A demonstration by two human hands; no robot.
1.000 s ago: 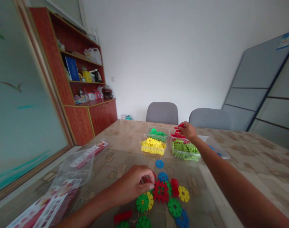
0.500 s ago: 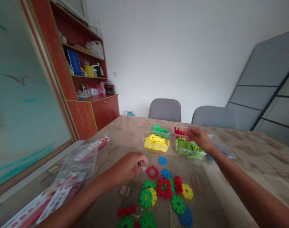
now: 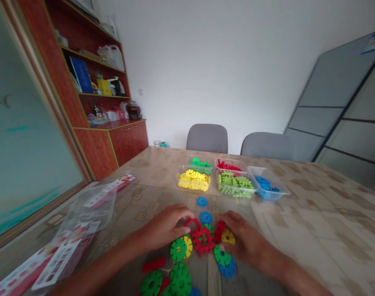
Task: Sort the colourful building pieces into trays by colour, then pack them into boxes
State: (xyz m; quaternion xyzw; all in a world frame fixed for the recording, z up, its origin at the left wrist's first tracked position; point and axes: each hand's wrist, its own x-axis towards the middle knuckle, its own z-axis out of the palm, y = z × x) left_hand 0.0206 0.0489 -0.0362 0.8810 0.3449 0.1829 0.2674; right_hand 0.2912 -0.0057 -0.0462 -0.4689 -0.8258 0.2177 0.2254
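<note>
Red lattice piece (image 3: 203,240) lies between left hand (image 3: 170,223) and right hand (image 3: 243,236).

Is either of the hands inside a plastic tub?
No, the left hand and right hand are on either side of the red lattice piece, nearer the camera than the plastic tubs.

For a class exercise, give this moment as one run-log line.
left hand: at red ring; right hand: at yellow disc; centre: red lattice; beyond: clear tubs

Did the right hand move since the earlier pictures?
Yes, toward the camera. The bare right hand was by the clear plastic tub of lime-green notched pieces; now it's well on the near side of that.
</note>
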